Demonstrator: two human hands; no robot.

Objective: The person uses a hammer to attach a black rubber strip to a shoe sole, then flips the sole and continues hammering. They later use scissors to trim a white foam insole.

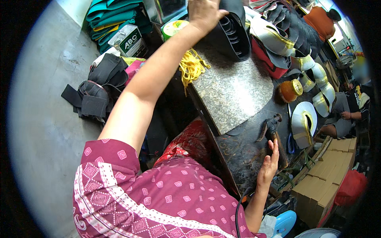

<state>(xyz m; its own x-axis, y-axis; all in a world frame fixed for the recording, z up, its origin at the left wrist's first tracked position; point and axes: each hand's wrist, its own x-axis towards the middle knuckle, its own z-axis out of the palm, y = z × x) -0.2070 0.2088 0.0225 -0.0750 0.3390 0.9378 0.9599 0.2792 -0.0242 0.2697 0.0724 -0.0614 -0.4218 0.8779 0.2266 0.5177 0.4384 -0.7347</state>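
My left hand (203,16) reaches to the top edge, its thumb stretched out beside a stack of black curved pieces (234,33). The other fingers are cut off by the frame, so whether they grip anything is hidden. Lower right, my right hand (268,168) holds nothing. Its fingers are extended beside the wooden handle of a hammer (273,126), which lies on the dark bench (242,154). The black stack sits at the far end of a speckled stone slab (234,99). Right of the hammer is a white-grey shoe upper (298,121) with yellow edging.
Several more shoe uppers (274,37) line the bench's far right, near an amber glue pot (291,90). Blue-handled scissors (291,143) lie beside the hammer. Yellow laces (191,67) hang at the slab's left edge. Cardboard boxes (327,166) stand lower right; another person's hand (346,115) shows beyond.
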